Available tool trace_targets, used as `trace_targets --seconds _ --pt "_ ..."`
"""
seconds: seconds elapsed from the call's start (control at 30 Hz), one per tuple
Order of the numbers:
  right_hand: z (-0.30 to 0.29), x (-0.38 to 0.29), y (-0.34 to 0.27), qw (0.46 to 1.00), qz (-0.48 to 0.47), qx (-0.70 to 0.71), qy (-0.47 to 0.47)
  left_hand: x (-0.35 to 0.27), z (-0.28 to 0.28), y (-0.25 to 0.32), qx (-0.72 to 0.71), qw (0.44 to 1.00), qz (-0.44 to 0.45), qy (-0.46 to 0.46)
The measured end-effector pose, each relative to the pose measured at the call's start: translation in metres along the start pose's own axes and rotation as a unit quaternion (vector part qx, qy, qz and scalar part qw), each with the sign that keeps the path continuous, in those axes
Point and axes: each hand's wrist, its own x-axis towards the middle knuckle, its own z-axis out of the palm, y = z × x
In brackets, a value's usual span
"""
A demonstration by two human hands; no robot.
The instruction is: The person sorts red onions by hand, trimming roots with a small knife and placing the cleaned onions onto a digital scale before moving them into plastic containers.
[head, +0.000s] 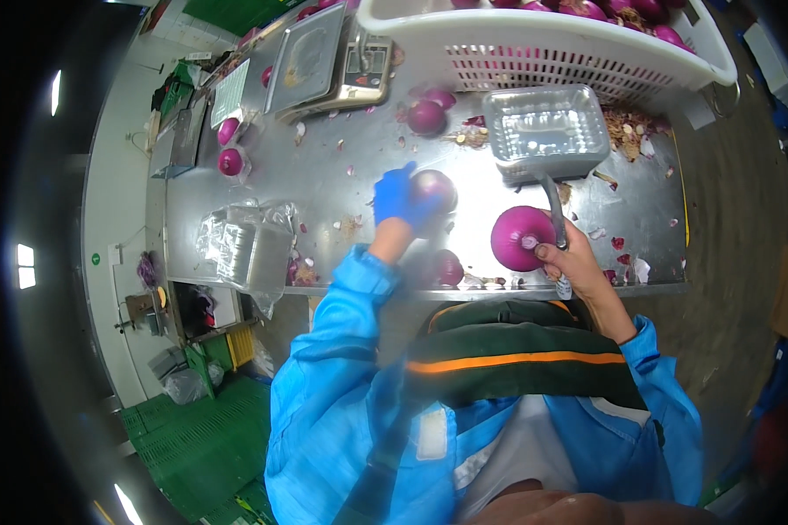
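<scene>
My right hand [574,256] grips a large red onion [523,237] together with a knife with a curved dark blade [553,203]. The blade points away from me beside the onion; a pale handle end [563,287] shows below the fingers. On my left hand [397,197] is a blue glove, and its fingers and thumb lie around the near left side of another red onion [435,187]. Blur and glare soften that contact. A smaller red onion [448,267] sits by the table's front edge. Farther back are two more red onions, the front one [427,117] partly covering the other.
The steel table [328,190] is strewn with skins and root trimmings [630,131]. Stacked clear plastic trays [545,128] stand before a white crate [551,39] of onions. A weighing scale [361,72] is at the back left. Bagged trays [249,246] lie at the front left.
</scene>
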Motion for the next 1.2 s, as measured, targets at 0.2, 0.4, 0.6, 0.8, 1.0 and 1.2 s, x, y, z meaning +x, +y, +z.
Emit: trace_targets --seconds 0.2,0.4,0.6,0.8,1.0,1.2 --pt "0.025 0.031 0.011 0.988 -0.039 -0.145 0.021 0.029 0.019 0.039 0.160 0.976 -0.019 -0.149" --pt "0.047 0.053 0.016 0.974 -0.104 -0.195 0.049 0.040 0.022 0.029 0.158 0.970 0.011 -0.185" --pt "0.066 0.072 0.010 0.908 -0.114 -0.376 0.148 0.010 0.032 -0.044 -0.246 0.962 0.098 -0.069" --pt "0.089 0.110 0.019 0.777 -0.185 -0.574 0.180 -0.012 0.033 -0.064 -0.129 0.980 0.151 0.032" --pt "0.075 0.119 0.035 0.777 -0.161 -0.590 0.147 -0.006 0.039 -0.110 -0.208 0.972 0.083 0.069" --pt "0.059 0.131 0.065 0.832 -0.084 -0.526 0.158 0.029 0.043 -0.106 -0.465 0.880 -0.023 -0.092"
